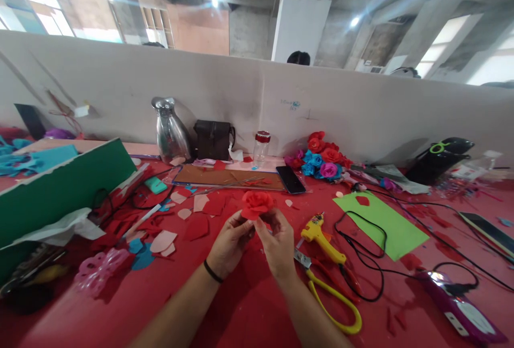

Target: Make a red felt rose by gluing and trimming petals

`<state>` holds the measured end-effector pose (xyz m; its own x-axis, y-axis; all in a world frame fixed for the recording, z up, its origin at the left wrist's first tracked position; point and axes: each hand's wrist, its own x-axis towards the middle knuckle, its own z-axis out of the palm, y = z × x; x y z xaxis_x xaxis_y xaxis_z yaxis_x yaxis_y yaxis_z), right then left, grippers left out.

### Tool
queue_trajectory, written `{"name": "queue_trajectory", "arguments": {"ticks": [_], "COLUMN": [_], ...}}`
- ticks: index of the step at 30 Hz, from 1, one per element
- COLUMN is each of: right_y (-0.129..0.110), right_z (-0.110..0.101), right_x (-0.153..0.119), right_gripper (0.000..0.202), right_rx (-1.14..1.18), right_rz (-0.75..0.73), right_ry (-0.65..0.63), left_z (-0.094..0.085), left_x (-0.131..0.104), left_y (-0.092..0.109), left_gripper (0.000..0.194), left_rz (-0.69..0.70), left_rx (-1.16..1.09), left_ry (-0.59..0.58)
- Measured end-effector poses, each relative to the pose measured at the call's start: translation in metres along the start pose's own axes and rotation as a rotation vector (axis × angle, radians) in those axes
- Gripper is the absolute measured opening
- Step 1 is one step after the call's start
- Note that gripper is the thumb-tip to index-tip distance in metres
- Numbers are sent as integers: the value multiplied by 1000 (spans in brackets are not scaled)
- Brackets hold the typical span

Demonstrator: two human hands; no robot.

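Note:
A red paper flower [257, 203] is held up between both hands at the middle of the view, above the red tabletop. My left hand [229, 243] wears a black band at the wrist and pinches the flower's lower left side. Fingers of my right hand [278, 238] close on its lower right side, the thumb beneath the petals. Just right of my right hand lie a yellow glue gun [323, 238] and yellow-handled scissors [335, 305]. Cut red and pink paper petals [163, 241] are scattered to the left.
Behind stand a steel jug [171, 131], a black bag [213, 139], a glass jar [261, 147] and a bunch of paper flowers [325, 158]. A phone [290, 179] lies near them. Right are green paper [385, 225], cables and a purple power strip [461, 308]; left, a green board [68, 187].

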<state>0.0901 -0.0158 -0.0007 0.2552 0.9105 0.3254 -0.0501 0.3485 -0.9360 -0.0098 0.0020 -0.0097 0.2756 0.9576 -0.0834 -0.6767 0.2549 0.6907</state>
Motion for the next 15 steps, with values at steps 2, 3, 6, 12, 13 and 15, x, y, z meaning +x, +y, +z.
{"name": "queue_trajectory", "arguments": {"ticks": [2,3,6,12,13,15], "right_y": [-2,-4,-6,-9,-11,-14], "right_z": [0,0,0,2,2,3], "right_x": [-1,-2,-3,-2,-1,-1], "right_gripper": [22,22,17,17,18,19], "right_rx": [16,39,168,466,500,564], "right_rz": [-7,-7,23,183,207,253], "right_ry": [5,5,0,-41,-47,-49], "left_z": [-1,-2,-4,-8,-8,-8], "left_x": [0,1,5,12,13,13], "left_y": [0,0,2,2,1,-2], "left_gripper": [18,18,18,16,17,18], "left_rz": [11,17,58,129,138,150], "left_rx": [8,7,-10,24,35,55], "left_ry": [-10,-8,23,37,33,29]}}
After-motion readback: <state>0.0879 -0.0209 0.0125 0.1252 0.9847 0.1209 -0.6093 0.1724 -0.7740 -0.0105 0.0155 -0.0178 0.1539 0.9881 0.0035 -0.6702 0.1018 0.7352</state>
